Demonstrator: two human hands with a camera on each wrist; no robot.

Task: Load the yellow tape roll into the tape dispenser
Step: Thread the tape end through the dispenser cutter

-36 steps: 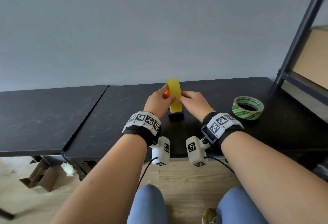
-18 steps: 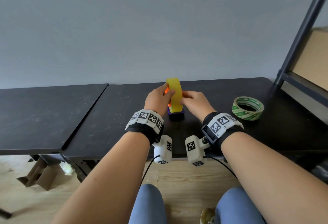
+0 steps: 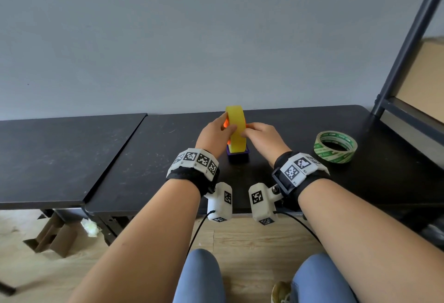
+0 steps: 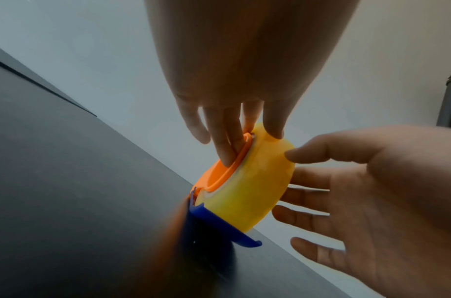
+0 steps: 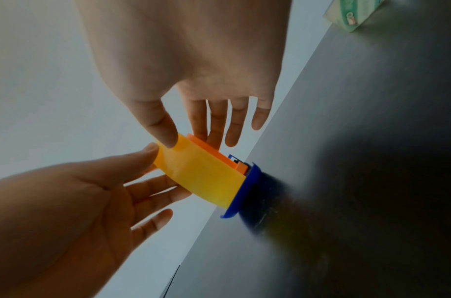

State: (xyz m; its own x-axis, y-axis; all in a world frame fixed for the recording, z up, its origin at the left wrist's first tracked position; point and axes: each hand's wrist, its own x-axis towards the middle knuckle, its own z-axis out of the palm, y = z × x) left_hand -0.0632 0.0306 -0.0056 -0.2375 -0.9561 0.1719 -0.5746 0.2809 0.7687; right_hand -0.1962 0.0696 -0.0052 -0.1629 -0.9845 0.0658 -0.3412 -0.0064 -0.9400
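The yellow tape roll [image 3: 236,132] stands on edge in the tape dispenser [image 3: 237,156], whose blue base rests on the black table [image 3: 144,158]. An orange hub [image 4: 219,177] shows at the roll's left face. My left hand [image 3: 225,127] holds the roll from the left, thumb on its rim and fingers [image 4: 226,153] on the orange hub. My right hand [image 3: 249,129] holds it from the right, thumb on the yellow rim and fingers [image 5: 214,139] against an orange side plate [image 5: 211,149]. The roll's centre is hidden.
A green-and-white tape roll [image 3: 335,146] lies flat on the table to the right. A dark metal shelf frame [image 3: 408,45] with a cardboard box [image 3: 422,74] stands at the far right. A second black table [image 3: 60,153] adjoins on the left.
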